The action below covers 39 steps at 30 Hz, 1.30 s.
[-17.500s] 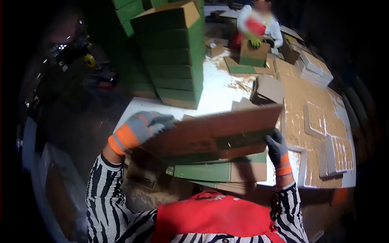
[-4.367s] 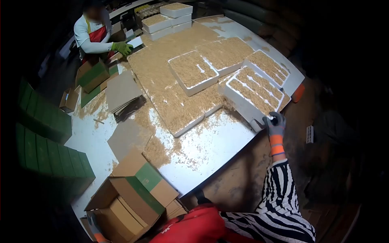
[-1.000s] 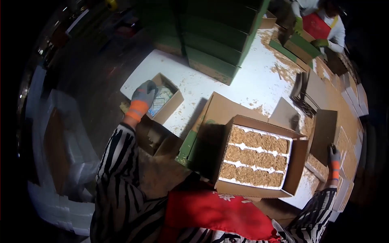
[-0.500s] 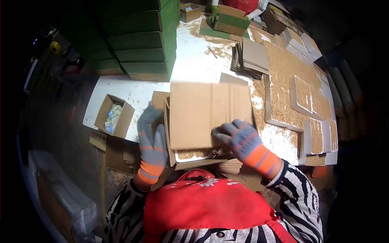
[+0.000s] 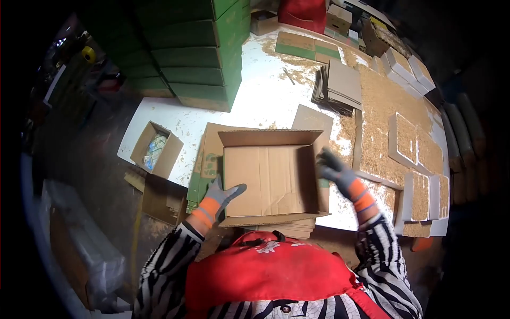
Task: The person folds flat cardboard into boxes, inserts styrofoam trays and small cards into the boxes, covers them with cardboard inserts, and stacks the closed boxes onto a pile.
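Note:
An open cardboard box (image 5: pixel 271 219) stands right in front of me. Inside it, a flat, creased cardboard sheet (image 5: pixel 265 178) lies level and hides whatever is beneath. My left hand (image 5: pixel 219 196), in a grey and orange glove, straddles the box's left wall, thumb over the inside and fingers outside. At the right wall is my right hand (image 5: pixel 337 170), gloved alike and blurred, its fingers apart and holding nothing; whether it touches the wall I cannot tell. Flattened green-printed cardboard (image 5: pixel 210 146) lies under and left of the box.
Green boxes (image 5: pixel 191 58) are stacked tall at the back left. A small box of packets (image 5: pixel 171 154) sits at the left table edge. Cardboard sheets (image 5: pixel 344 82) are piled beyond the box. White trays of brown granules (image 5: pixel 406 141) cover the right side. A person in red (image 5: pixel 303 13) is across the table.
The cardboard sheet has gone down into the box, and my right hand has let go of it and moved right. The far person's gloved hands and green box have left the view.

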### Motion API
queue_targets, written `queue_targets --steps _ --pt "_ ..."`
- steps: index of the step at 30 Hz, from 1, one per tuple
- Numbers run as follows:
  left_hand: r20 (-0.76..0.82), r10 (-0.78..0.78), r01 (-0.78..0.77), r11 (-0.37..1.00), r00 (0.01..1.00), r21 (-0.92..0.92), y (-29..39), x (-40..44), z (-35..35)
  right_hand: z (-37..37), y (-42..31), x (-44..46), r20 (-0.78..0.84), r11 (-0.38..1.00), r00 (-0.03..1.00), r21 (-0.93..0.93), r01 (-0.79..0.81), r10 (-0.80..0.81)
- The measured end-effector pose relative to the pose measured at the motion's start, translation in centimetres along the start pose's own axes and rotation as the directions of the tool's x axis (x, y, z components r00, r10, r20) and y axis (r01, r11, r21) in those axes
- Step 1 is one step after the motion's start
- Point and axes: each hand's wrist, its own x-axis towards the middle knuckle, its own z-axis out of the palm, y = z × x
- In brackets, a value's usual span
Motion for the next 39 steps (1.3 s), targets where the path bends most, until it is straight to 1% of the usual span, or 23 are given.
queue_targets --steps 1,2,3,5,7,10,12,13,14,15,16,17,18,19,20,22,24,26,30,34,36,37,39 --pt "0.025 -0.002 -0.003 0.983 1.0 0.183 0.0 0.8 -0.2 2.1 4.6 1.8 -0.086 0.977 0.996 -0.215 -0.001 -0.018" --pt "0.039 -0.034 0.028 0.99 0.999 0.14 0.1 0.4 0.0 5.1 4.4 1.8 -0.097 0.95 0.989 -0.303 0.075 -0.109" --pt "0.044 -0.062 0.057 0.994 0.997 0.091 0.2 -0.6 0.2 6.2 3.1 1.1 -0.172 0.985 0.983 -0.149 -0.083 0.057" --pt "0.031 -0.021 0.021 1.0 0.999 0.006 0.9 -1.1 0.7 5.3 4.0 1.1 -0.151 0.994 0.986 -0.094 0.064 -0.078" --pt "-0.011 0.029 -0.029 1.0 1.0 -0.006 2.2 -1.4 1.8 3.6 1.6 -1.0 -0.035 0.997 0.998 0.058 -0.045 0.047" --pt "0.03 0.212 -0.214 0.963 0.977 0.162 7.1 -1.0 3.2 1.5 1.4 -1.8 -0.051 0.943 0.982 0.274 0.19 -0.183" --pt "0.177 0.179 -0.17 0.983 0.968 -0.067 9.5 1.6 2.0 0.9 -0.6 -2.0 -0.108 0.874 0.991 0.47 0.122 -0.08" --pt "0.2 -0.005 0.063 0.957 0.98 -0.283 12.5 2.5 1.3 0.9 -2.2 -1.4 -0.16 0.802 0.981 0.569 0.181 -0.109" --pt "0.179 0.257 -0.248 0.966 0.95 -0.069 15.4 3.3 0.4 1.0 -4.3 -1.0 -0.151 0.65 0.979 0.732 0.206 -0.14" --pt "0.145 0.501 -0.52 0.839 0.853 0.161 18.4 4.1 -0.4 0.8 -6.5 -0.4 -0.256 0.649 0.94 0.68 0.341 -0.225" --pt "0.066 0.765 -0.734 0.635 0.64 -0.239 19.3 8.0 -2.5 0.5 -8.5 0.1 -0.355 0.641 0.886 0.613 0.462 -0.299" --pt "0.004 0.904 -0.849 0.4 0.427 0.347 22.4 10.6 -5.5 0.5 -11.4 1.0 -0.233 0.578 0.863 0.66 0.479 -0.449" --pt "-0.143 0.869 -0.88 0.463 0.474 -0.104 26.1 11.1 -7.2 0.5 -15.1 2.2 -0.114 0.516 0.8 0.708 0.482 -0.59" --pt "-0.208 0.927 -0.947 0.284 0.311 -0.149 29.4 13.3 -10.0 0.4 -17.9 3.3 -0.125 0.482 0.752 0.697 0.531 -0.648" --pt "-0.289 0.915 -0.958 0.254 0.283 -0.134 33.2 14.5 -12.9 0.1 -20.4 4.9 -0.221 0.46 0.698 0.613 0.643 -0.681" --pt "-0.378 0.923 -0.995 0.094 0.074 0.034 39.8 17.5 -17.7 -2.1 -24.6 8.5 -0.358 0.396 0.537 0.398 0.828 -0.764" --pt "-0.434 0.86 -0.963 0.244 0.268 -0.113 45.3 17.6 -20.1 -2.7 -30.7 13.3 -0.432 0.326 0.423 0.283 0.902 -0.796" --pt "-0.377 0.765 -0.852 0.489 0.522 -0.186 50.1 17.1 -22.3 -1.1 -37.4 16.7 -0.494 0.305 0.461 0.367 0.879 -0.737" --pt "-0.336 0.766 -0.808 0.589 0.548 0.026 51.8 24.4 -26.1 6.5 -47.8 20.7 -0.44 0.476 0.558 0.29 0.83 -0.704" --pt "-0.187 0.873 -0.779 0.487 0.451 0.396 52.1 31.9 -29.8 12.9 -51.2 24.2 -0.166 0.704 0.851 0.496 0.509 -0.498" --pt "-0.131 0.931 -0.785 0.358 0.34 0.506 52.4 39.4 -33.7 14.2 -52.3 26.5 -0.136 0.854 0.888 0.245 0.46 -0.439" --pt "-0.219 0.906 -0.751 0.422 0.361 0.508 51.9 35.6 -31.6 15.0 -52.6 29.4 -0.288 0.89 0.864 0.075 0.449 -0.412" --pt "-0.391 0.852 -0.701 0.514 0.349 0.495 50.5 28.1 -26.6 15.8 -52.8 30.2 -0.306 0.921 0.878 0.012 0.389 -0.367"
